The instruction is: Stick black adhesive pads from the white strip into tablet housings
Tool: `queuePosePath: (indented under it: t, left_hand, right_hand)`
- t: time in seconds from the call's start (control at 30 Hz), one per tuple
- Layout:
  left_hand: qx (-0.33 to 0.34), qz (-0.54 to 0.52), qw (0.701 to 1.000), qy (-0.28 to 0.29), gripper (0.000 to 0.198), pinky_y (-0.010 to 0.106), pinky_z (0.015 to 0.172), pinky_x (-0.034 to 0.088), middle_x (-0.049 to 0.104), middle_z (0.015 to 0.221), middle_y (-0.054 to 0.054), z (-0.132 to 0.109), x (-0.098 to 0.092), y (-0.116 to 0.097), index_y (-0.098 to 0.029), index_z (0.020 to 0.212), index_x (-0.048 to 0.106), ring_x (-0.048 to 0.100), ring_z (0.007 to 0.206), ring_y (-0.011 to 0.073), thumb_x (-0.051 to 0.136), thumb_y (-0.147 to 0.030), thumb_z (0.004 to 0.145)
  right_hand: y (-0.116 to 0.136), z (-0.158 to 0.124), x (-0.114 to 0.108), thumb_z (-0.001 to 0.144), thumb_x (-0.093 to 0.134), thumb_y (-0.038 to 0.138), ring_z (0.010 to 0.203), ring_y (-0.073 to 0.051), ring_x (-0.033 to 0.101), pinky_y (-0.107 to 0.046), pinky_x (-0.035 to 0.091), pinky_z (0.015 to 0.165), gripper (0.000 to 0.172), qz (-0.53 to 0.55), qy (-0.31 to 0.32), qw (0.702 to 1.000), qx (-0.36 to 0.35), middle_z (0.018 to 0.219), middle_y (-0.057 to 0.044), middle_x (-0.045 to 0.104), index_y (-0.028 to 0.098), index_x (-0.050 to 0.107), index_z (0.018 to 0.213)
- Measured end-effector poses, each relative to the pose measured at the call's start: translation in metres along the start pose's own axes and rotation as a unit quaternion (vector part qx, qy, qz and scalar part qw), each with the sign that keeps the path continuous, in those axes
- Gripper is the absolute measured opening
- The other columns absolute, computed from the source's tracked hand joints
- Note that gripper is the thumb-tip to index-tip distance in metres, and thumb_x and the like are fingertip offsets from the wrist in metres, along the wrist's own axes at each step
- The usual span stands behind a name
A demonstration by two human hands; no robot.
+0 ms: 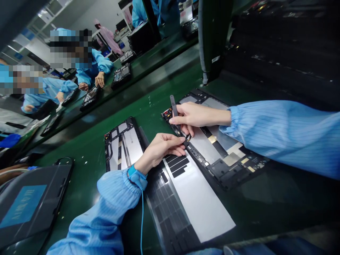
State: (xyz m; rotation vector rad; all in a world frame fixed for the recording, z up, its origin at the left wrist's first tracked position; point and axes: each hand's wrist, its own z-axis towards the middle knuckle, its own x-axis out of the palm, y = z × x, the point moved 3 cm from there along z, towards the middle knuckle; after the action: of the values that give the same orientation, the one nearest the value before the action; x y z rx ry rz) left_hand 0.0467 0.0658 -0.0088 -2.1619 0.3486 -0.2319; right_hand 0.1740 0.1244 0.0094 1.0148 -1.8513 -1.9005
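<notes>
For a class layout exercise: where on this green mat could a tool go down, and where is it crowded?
Bare mat lies between the small tablet frame and large tablet frame, and beyond the latter. Crowded: the left hand and right hand over the white sheet.

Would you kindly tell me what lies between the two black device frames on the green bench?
In the head view, the left hand reaches across the gap, above the end of a long silver-and-black sheet, with green mat showing beyond.

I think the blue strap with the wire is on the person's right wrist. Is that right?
Not quite: the blue strap with the wire is on the person's left wrist, not the right one. The head view shows it just behind the left hand.
</notes>
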Motion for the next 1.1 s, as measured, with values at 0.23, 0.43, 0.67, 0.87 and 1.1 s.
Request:
queuePosePath:
  t: [0.23, 0.43, 0.67, 0.87, 1.1]
  left_hand:
    - [-0.010, 0.073, 0.997, 0.007, 0.028, 0.016, 0.048, 0.051, 0.063, 0.051, 0.007, -0.003, 0.007, -0.009, -0.008, 0.057, 0.052, 0.060, 0.045, 0.0096, 0.077, -0.019, 0.061]
    - [-0.033, 0.061, 0.997, 0.036, 0.021, 0.015, 0.047, 0.050, 0.064, 0.054, 0.009, 0.005, 0.001, -0.010, -0.005, 0.059, 0.060, 0.062, 0.048, 0.0114, 0.071, -0.020, 0.068]
    - [0.043, 0.123, 0.988, 0.088, 0.024, 0.015, 0.042, 0.045, 0.065, 0.059, 0.008, 0.009, -0.008, -0.012, -0.007, 0.061, 0.061, 0.061, 0.049, 0.0100, 0.072, -0.027, 0.067]
    - [0.133, 0.312, 0.940, -0.026, 0.034, 0.013, 0.030, 0.025, 0.052, 0.038, -0.001, 0.015, -0.015, -0.013, -0.011, 0.055, 0.057, 0.047, 0.032, 0.0062, 0.079, -0.037, 0.052]
    - [0.110, 0.256, 0.960, 0.012, 0.035, 0.014, 0.032, 0.025, 0.057, 0.053, 0.000, 0.023, -0.029, -0.018, -0.010, 0.064, 0.061, 0.043, 0.034, 0.0027, 0.071, -0.044, 0.062]
  right_hand:
    - [-0.001, -0.001, 0.001, 0.083, 0.055, 0.031, 0.030, -0.006, 0.046, -0.014, 0.034, 0.026, 0.020, -0.004, 0.004, 1.000, 0.002, 0.043, 0.005, 0.048, 0.017, 0.043, 0.076]
    - [0.002, -0.002, 0.000, 0.087, 0.049, 0.032, 0.031, -0.008, 0.048, -0.015, 0.037, 0.027, 0.018, 0.100, -0.034, 0.994, 0.042, 0.044, 0.005, 0.049, 0.018, 0.039, 0.082]
    - [0.002, 0.001, -0.005, 0.091, 0.039, 0.024, 0.036, -0.008, 0.049, -0.017, 0.042, 0.030, 0.017, 0.216, -0.079, 0.972, 0.050, 0.048, 0.004, 0.046, 0.017, 0.037, 0.076]
    - [0.002, 0.001, -0.003, 0.090, 0.041, 0.022, 0.035, -0.009, 0.048, -0.017, 0.042, 0.031, 0.013, 0.211, -0.057, 0.974, 0.059, 0.046, 0.004, 0.046, 0.015, 0.040, 0.078]
    - [0.005, 0.001, -0.004, 0.091, 0.038, 0.029, 0.035, -0.009, 0.047, -0.019, 0.038, 0.031, 0.025, 0.199, -0.064, 0.977, 0.048, 0.049, 0.001, 0.049, 0.014, 0.043, 0.071]
